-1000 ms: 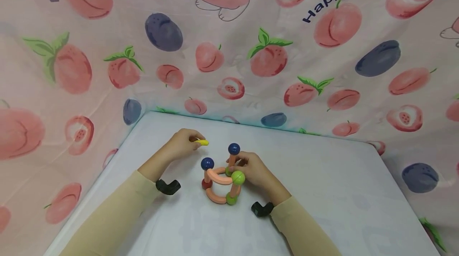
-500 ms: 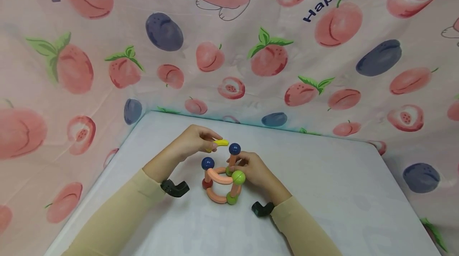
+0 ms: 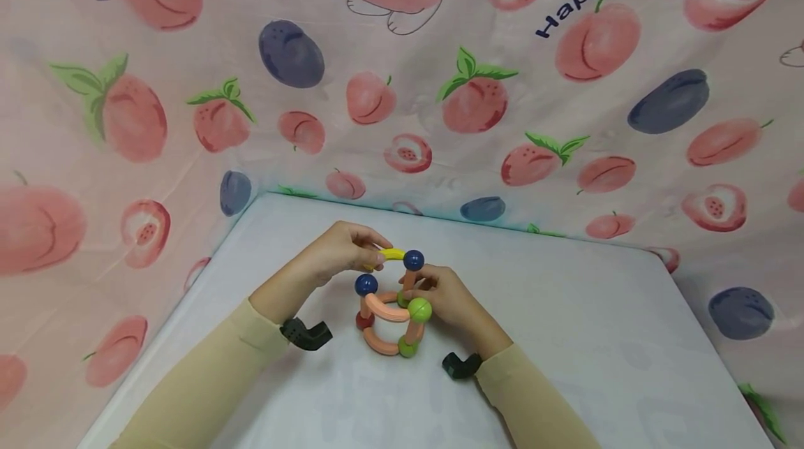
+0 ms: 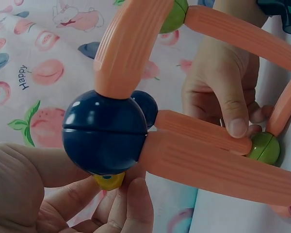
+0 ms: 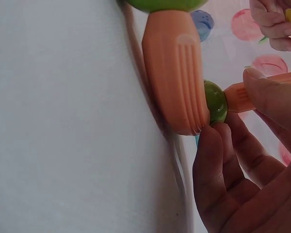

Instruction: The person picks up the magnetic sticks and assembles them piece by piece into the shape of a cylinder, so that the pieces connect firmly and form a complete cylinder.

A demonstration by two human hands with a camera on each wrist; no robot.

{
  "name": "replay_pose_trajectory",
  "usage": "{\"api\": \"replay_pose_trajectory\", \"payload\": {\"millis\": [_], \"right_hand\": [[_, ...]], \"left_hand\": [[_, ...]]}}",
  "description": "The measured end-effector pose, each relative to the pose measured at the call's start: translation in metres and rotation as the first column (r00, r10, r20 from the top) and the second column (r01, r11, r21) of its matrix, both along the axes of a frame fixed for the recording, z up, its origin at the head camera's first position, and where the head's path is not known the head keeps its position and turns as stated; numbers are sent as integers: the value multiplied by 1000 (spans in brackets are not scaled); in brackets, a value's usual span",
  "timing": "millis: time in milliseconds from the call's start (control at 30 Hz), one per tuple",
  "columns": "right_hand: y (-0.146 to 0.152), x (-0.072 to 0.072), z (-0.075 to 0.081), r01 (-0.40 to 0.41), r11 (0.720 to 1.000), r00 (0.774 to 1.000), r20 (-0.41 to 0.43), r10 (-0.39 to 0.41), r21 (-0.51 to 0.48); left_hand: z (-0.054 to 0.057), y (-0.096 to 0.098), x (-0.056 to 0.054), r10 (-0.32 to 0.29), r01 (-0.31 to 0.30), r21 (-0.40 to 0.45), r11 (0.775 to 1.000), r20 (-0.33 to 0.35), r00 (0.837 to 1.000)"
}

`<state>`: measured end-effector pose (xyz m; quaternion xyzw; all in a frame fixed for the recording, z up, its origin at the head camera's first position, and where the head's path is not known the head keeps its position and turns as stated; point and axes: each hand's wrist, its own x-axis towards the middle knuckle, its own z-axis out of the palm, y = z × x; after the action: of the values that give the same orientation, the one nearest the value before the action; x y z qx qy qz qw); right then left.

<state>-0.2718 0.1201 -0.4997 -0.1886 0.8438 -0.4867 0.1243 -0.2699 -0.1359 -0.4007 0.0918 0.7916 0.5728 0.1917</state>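
Observation:
A ball-and-stick toy frame stands on the table, its peach-orange curved stick (image 3: 386, 309) joining the nearer blue ball (image 3: 366, 285) to a green ball (image 3: 420, 309). My left hand (image 3: 345, 252) pinches a yellow curved stick (image 3: 394, 253), whose right end meets the farther blue ball (image 3: 414, 260). In the left wrist view, a large blue ball (image 4: 104, 133) hides most of the yellow stick. My right hand (image 3: 442, 295) steadies the frame at the far right, pinching an upright orange stick (image 5: 237, 97) with fingertips at the lower green ball (image 5: 216, 101).
The white table (image 3: 565, 337) extends on both sides of the frame. Behind and to the left hangs a fruit-print cloth (image 3: 471, 170). A black wrist device (image 3: 306, 334) sits at the left cuff, another black wrist device (image 3: 461, 365) at the right.
My left hand has moved right with the yellow stick, bringing its end against the farther blue ball. The right hand has kept its grip on the frame.

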Motion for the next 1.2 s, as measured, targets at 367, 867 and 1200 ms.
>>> {"api": "replay_pose_trajectory", "payload": {"millis": [367, 867, 1200], "right_hand": [[1, -1, -1, -6, 1000, 1000, -8, 6, 0], [0, 0, -1, 8, 1000, 1000, -7, -8, 12], [0, 1, 0, 10, 1000, 1000, 11, -10, 14]], "left_hand": [[-1, 1, 9, 27, -27, -12, 1000, 16, 1000], [-1, -2, 13, 29, -29, -29, 999, 7, 1000], [-10, -42, -5, 189, -195, -110, 975, -60, 980]]}}
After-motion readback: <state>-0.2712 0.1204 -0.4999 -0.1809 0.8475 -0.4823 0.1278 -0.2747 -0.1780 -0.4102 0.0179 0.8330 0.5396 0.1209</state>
